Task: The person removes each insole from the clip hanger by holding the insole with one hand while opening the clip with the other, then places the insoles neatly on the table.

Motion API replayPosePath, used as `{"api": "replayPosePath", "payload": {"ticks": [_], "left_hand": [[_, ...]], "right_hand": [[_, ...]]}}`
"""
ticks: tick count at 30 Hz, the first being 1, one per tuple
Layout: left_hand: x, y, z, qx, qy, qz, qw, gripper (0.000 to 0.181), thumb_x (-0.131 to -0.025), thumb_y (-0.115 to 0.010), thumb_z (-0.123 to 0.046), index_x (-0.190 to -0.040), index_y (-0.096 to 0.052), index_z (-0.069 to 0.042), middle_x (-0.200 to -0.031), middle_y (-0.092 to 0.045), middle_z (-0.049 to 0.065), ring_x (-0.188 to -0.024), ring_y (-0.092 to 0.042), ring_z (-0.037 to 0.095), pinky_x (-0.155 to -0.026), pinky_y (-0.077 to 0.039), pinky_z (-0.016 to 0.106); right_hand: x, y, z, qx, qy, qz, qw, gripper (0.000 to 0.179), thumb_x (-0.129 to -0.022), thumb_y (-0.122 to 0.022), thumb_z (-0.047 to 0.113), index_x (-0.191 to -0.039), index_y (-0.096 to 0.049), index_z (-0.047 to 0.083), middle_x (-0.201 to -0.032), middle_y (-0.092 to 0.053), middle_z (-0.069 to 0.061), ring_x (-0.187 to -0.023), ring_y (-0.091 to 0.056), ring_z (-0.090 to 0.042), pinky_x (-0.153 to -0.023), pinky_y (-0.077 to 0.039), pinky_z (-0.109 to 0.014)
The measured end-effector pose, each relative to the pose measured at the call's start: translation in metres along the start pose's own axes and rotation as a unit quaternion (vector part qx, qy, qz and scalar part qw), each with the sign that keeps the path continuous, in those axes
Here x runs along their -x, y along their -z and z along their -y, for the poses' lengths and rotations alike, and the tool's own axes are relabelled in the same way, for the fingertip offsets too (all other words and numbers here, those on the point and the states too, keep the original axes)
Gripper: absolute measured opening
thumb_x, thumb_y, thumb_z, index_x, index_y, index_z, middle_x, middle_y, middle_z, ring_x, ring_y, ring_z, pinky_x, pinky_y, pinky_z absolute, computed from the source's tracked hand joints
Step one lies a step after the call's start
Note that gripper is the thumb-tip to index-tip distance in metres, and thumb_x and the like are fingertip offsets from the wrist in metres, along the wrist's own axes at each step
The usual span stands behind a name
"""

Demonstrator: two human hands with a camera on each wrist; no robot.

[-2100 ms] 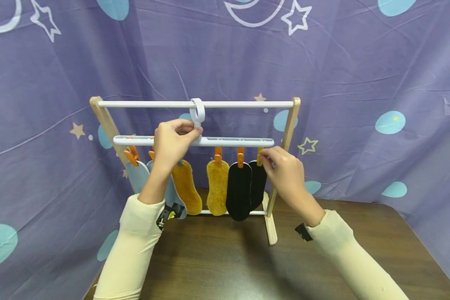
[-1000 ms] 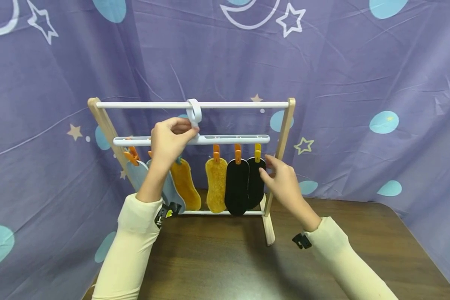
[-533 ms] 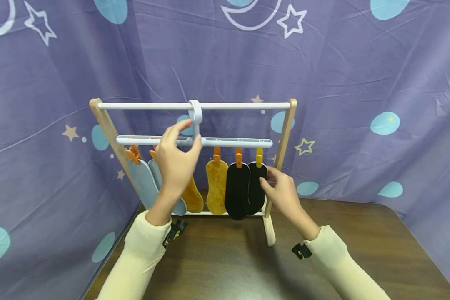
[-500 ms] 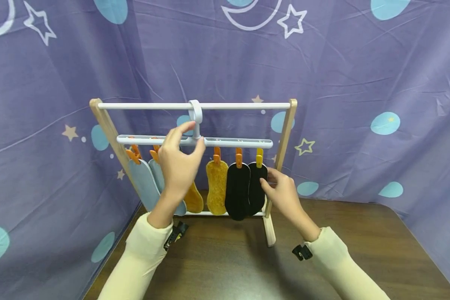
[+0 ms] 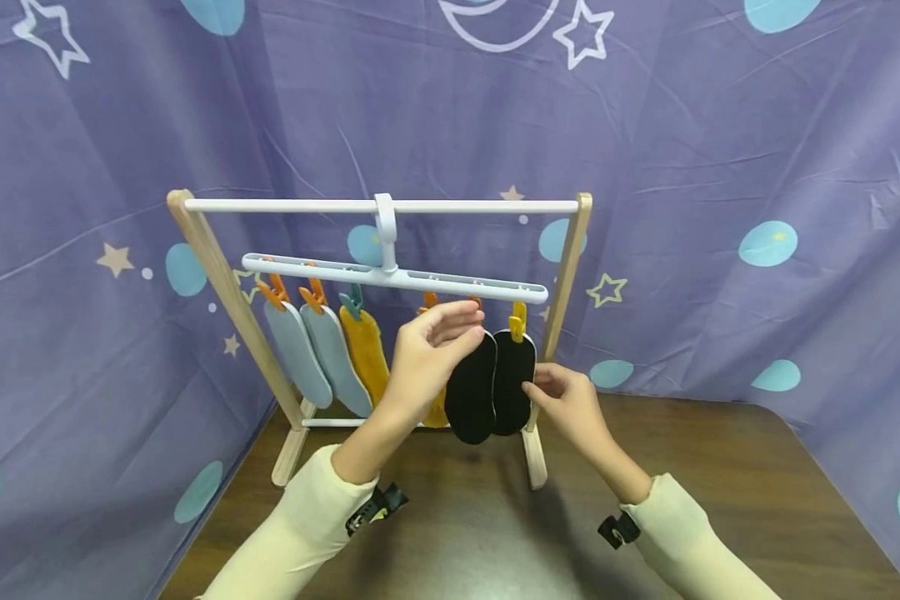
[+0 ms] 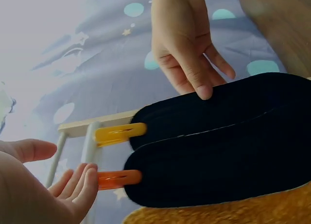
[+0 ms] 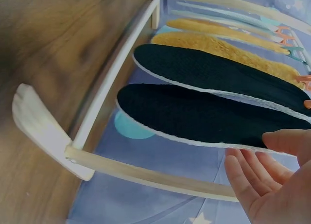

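Note:
My right hand point(image 5: 570, 400) pinches the edge of the outermost black insole point(image 5: 515, 392), thumb on its face and fingers behind, as the right wrist view shows. A yellow clothespin point(image 5: 518, 322) holds that insole's top. My left hand point(image 5: 427, 358) is at the neighbouring black insole point(image 5: 471, 392), fingers and thumb spread apart. In the left wrist view its fingertips are right at the orange clothespin point(image 6: 119, 179) on that insole. Both insoles hang from a white hanger point(image 5: 457, 285), which tilts down to the right. A yellow fuzzy insole point(image 7: 218, 49) is partly hidden behind my left hand.
The hanger hooks over the white bar point(image 5: 285, 205) of a wooden rack point(image 5: 566, 283) on a brown table point(image 5: 450, 533). Further left hang a mustard insole point(image 5: 363, 346) and two light blue insoles point(image 5: 296, 354) from clothespins. A purple patterned curtain point(image 5: 682, 167) surrounds the table.
My left hand has let go of the hanger's neck and moved right and down to the black insoles. My right hand left the yellow clothespin for the insole's edge. The hanger now tilts rightward.

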State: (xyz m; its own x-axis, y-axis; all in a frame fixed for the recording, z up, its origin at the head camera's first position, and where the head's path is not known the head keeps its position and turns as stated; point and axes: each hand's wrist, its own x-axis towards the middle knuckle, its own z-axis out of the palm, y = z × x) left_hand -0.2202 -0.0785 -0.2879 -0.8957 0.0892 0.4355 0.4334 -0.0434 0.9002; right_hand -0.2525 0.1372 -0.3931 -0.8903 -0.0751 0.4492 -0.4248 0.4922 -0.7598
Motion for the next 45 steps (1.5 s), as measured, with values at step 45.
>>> {"api": "replayPosePath", "payload": {"ticks": [45], "left_hand": [[-0.015,-0.035,-0.007,0.08,0.139,0.076,0.984,0.047,-0.1,-0.06,-0.007,-0.144,-0.052,0.006,-0.149,-0.055,0.02,-0.141,-0.05,0.034,-0.123,-0.036,0.042]], "right_hand": [[0.023,0.054,-0.004,-0.061,-0.036,0.038,0.9967,0.019,-0.092,-0.076,0.012,-0.106,-0.076,-0.001,-0.097,-0.077,-0.018,-0.077,-0.07,-0.001,-0.07,-0.059,-0.019]]}}
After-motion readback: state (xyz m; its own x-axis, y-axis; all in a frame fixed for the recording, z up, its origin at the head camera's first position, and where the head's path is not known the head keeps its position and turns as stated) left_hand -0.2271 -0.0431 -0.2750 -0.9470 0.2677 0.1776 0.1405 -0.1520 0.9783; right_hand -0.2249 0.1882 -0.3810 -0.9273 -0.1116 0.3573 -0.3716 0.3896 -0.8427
